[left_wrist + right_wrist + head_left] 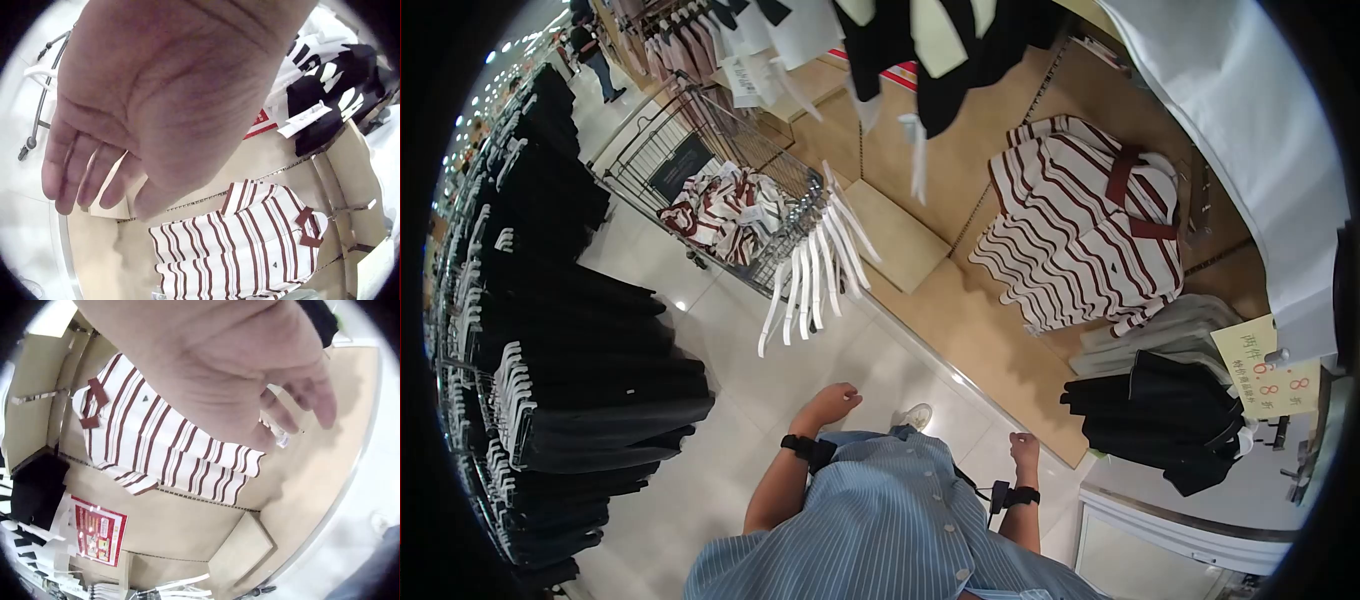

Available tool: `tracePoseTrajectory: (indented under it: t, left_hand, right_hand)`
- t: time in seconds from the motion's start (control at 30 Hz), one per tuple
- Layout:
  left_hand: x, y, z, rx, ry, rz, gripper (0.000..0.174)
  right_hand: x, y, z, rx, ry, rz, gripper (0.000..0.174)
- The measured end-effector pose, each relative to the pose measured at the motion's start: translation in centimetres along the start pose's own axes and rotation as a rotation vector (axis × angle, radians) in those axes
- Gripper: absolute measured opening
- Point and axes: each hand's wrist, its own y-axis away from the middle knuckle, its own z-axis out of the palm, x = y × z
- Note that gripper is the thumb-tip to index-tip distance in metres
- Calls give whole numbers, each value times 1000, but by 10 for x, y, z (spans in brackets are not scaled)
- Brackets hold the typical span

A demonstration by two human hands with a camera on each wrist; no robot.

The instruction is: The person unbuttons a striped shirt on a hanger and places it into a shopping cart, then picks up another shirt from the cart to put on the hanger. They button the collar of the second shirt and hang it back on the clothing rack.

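Observation:
My left hand [832,402] hangs in front of my body with relaxed fingers and holds nothing. In the left wrist view, the palm of that left hand [162,94] fills the upper part. My right hand [1024,450] is low beside the wooden display, its fingers loosely bent around nothing, as the right wrist view of the right hand [244,369] also shows. Ahead on the display hangs a white and maroon striped polo shirt [1090,235] with a maroon collar, on a white hanger. Both hands are apart from it.
A wire shopping cart [635,150] holds crumpled striped clothes [735,210], with several white hangers [815,270] hooked on its end. Black garments [610,410] fill the left rack. A black shirt [1155,415] and a yellow sign [1265,365] are at right. A person [595,50] stands far back.

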Motion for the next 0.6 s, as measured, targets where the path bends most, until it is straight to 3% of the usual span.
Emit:
tracePoseTrajectory:
  t: [0.1, 0.2, 0.3, 0.47, 0.5, 0.6]
  left_hand:
    - [-43, 22, -16, 52, 132, 24, 33]
    - [-111, 67, -39, 136, 511, -263, 32]
    - [-241, 125, -44, 291, 492, -451, 33]
    - [-376, 263, -64, 494, 694, -756, 29]
    - [-391, 284, -64, 613, 687, -800, 26]
    - [-418, 324, -73, 707, 761, -886, 26]
  right_hand:
    - [-41, 19, 24, -27, 74, -133, 32]
    - [-118, 58, 62, -51, 156, -337, 31]
    - [-193, 109, 109, -112, 250, -520, 32]
    - [-295, 172, 195, -239, 368, -680, 29]
    - [-315, 181, 211, -258, 335, -690, 30]
    - [-364, 196, 256, -308, 283, -750, 32]
